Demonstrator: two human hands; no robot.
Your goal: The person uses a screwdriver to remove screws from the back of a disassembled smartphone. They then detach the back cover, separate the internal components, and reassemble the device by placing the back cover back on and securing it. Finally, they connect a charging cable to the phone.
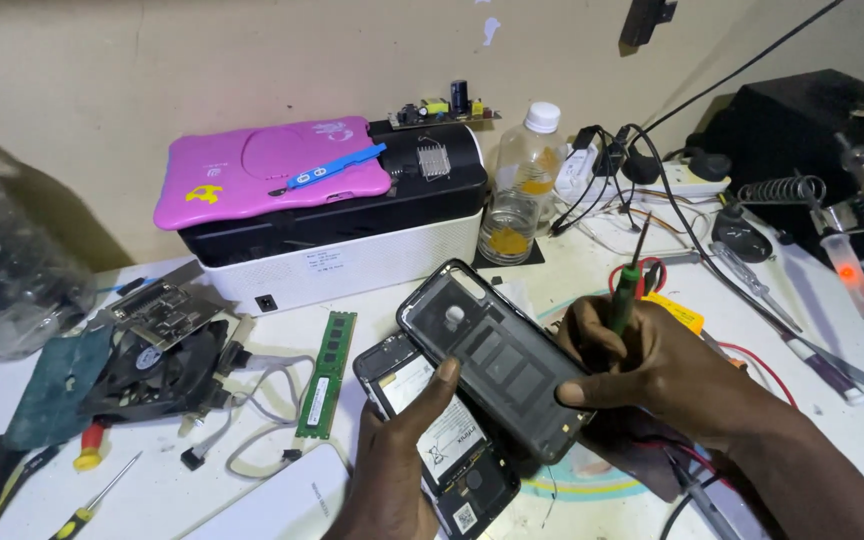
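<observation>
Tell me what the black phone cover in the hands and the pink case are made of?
The black rectangular phone back cover, pinched between the left hand and the right hand, looks like thin hard plastic: light glints along its rim. The pink tablet case seems soft rubbery foam or silicone, with a matte surface and rounded edges.

I see the phone's back cover as dark plastic with a dull sheen inside, and the screwdriver has a green glossy plastic handle. The pink tablet case looks like soft matt rubber, perhaps silicone; the bottle is clear shiny plastic.
</observation>
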